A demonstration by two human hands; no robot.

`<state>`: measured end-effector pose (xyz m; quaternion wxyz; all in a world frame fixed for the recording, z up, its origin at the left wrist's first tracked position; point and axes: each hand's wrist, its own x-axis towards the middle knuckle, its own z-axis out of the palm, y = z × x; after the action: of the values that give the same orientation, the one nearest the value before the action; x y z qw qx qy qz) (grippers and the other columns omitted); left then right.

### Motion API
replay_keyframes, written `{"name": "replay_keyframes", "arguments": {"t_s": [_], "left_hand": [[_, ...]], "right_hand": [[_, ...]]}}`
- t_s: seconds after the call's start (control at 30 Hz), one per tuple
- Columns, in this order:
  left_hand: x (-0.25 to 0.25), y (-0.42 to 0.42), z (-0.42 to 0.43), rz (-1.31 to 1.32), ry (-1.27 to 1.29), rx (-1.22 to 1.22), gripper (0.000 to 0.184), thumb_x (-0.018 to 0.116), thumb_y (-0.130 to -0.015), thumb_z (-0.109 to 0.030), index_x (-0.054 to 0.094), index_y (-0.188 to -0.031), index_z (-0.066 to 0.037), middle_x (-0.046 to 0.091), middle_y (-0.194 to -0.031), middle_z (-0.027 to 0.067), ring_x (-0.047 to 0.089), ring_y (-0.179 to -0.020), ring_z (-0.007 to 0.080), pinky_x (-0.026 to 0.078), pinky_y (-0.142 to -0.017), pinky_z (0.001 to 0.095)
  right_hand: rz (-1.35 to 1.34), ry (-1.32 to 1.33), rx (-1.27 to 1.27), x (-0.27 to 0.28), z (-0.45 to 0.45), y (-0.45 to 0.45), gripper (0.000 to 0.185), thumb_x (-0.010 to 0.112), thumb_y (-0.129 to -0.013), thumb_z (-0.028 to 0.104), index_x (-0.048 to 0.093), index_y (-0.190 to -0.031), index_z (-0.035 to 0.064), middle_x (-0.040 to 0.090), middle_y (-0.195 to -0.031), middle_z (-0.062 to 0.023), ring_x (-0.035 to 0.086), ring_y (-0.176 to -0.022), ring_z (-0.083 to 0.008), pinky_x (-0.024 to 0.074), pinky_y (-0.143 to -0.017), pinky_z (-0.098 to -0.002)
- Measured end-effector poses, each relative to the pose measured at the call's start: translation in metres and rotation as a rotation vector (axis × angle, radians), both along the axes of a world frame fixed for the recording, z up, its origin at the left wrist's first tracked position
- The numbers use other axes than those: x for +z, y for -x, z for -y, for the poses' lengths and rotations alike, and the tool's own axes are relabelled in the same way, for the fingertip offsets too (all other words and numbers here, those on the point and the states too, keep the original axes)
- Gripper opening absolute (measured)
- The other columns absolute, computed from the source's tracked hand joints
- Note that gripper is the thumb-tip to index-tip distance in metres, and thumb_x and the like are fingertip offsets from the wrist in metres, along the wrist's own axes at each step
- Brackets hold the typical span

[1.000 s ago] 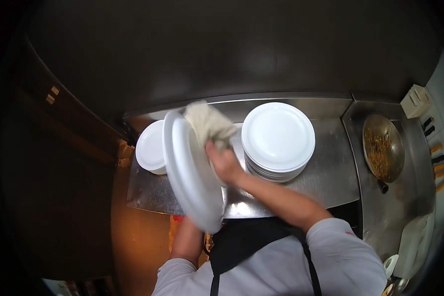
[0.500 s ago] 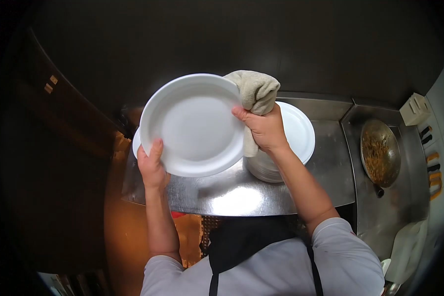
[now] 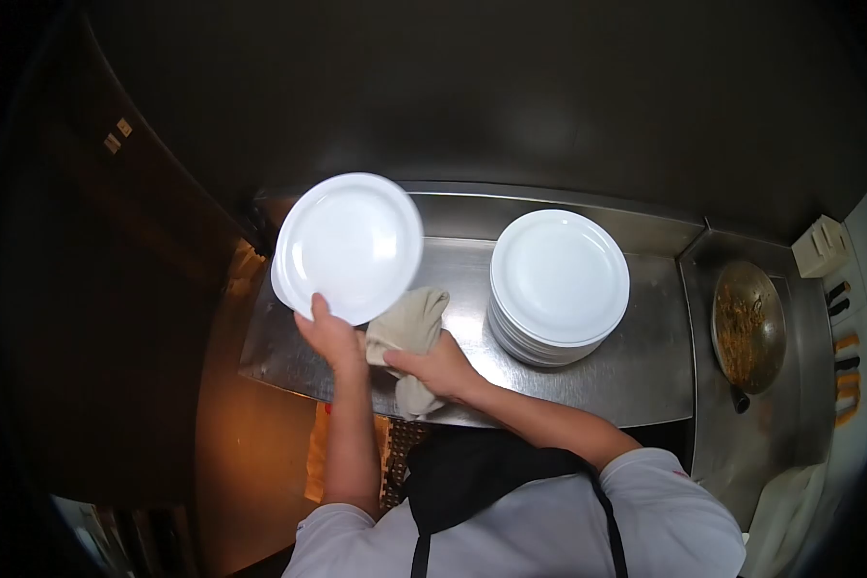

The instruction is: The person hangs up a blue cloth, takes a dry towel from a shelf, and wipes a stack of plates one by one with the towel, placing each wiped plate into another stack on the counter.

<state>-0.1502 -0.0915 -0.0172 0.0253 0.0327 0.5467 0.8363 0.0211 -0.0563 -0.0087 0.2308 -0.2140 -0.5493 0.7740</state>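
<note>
My left hand (image 3: 332, 337) grips the lower edge of a white round plate (image 3: 349, 249), thumb on its upper face. The plate is held over the left end of the steel counter. Another white rim shows just behind its left edge; how many plates lie there is hidden. My right hand (image 3: 441, 368) is closed around a beige cloth (image 3: 409, 332), which hangs down in folds close to the plate's lower right edge. A tall stack of white plates (image 3: 559, 275) stands on the counter to the right, apart from both hands.
The steel counter (image 3: 636, 385) has a raised back edge against a dark wall. Farther right, a wok (image 3: 749, 328) with food remains sits in a lower steel section. Beyond it are a pale box (image 3: 821, 248) and several dark and yellow handles along the white edge.
The plate has moved left and down, away from my right hand. My right hand has drawn the cloth down and left off the plate's edge. The plate stack is now fully uncovered.
</note>
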Motion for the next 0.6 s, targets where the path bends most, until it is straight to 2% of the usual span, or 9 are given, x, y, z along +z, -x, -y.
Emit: {"name": "replay_keyframes", "arguments": {"t_s": [0.07,0.2,0.3,0.4,0.5,0.6], "left_hand": [[0.003,0.013,0.008,0.066,-0.071,0.060,0.042,0.049,-0.096,-0.007,0.040,-0.135,0.006,0.053,-0.133,0.0230,0.059,-0.114,0.0327,0.048,-0.099,0.0417],[-0.020,0.050,0.021,0.072,0.053,0.194,0.046,0.045,-0.092,-0.002,0.035,-0.136,0.008,0.049,-0.136,0.0244,0.057,-0.119,0.0339,0.048,-0.101,0.0415],[-0.027,0.058,0.021,0.108,0.008,0.251,0.047,0.046,-0.092,-0.002,0.034,-0.136,0.009,0.049,-0.136,0.0257,0.056,-0.120,0.0341,0.048,-0.102,0.0421],[-0.028,0.059,0.018,0.148,0.093,0.294,0.047,0.046,-0.093,-0.002,0.033,-0.135,0.011,0.049,-0.135,0.0267,0.056,-0.120,0.0349,0.048,-0.102,0.0428],[-0.044,0.071,0.011,0.157,0.094,0.337,0.044,0.048,-0.087,0.000,0.044,-0.130,0.012,0.055,-0.131,0.0247,0.061,-0.114,0.0342,0.049,-0.098,0.0403],[-0.058,0.082,0.003,0.124,0.331,0.315,0.044,0.050,-0.087,-0.003,0.047,-0.128,0.012,0.049,-0.136,0.0281,0.057,-0.119,0.0365,0.047,-0.102,0.0426]], "right_hand": [[0.055,-0.075,0.022,0.006,-0.005,-0.015,0.041,0.076,-0.088,0.021,0.062,-0.119,-0.0016,0.068,-0.111,-0.0089,0.064,-0.101,-0.0172,0.0506,-0.090,-0.0313],[-0.037,0.119,-0.004,0.007,-0.014,-0.029,0.039,0.076,-0.088,0.023,0.063,-0.116,-0.0009,0.069,-0.108,-0.0091,0.064,-0.097,-0.0156,0.0516,-0.087,-0.0303],[-0.074,0.086,-0.061,0.005,-0.011,-0.029,0.041,0.077,-0.089,0.025,0.062,-0.117,-0.0011,0.069,-0.107,-0.0087,0.064,-0.098,-0.0153,0.0514,-0.088,-0.0304],[-0.064,0.034,-0.045,0.014,-0.006,-0.035,0.043,0.076,-0.089,0.026,0.061,-0.118,-0.0011,0.068,-0.108,-0.0080,0.063,-0.099,-0.0153,0.0510,-0.089,-0.0304],[-0.052,0.000,-0.035,0.018,-0.006,-0.040,0.044,0.077,-0.089,0.026,0.061,-0.119,-0.0008,0.068,-0.108,-0.0073,0.063,-0.100,-0.0153,0.0504,-0.090,-0.0303],[-0.065,0.023,-0.073,0.027,-0.007,-0.045,0.043,0.076,-0.089,0.025,0.061,-0.120,-0.0004,0.068,-0.109,-0.0070,0.063,-0.100,-0.0152,0.0501,-0.090,-0.0303]]}}
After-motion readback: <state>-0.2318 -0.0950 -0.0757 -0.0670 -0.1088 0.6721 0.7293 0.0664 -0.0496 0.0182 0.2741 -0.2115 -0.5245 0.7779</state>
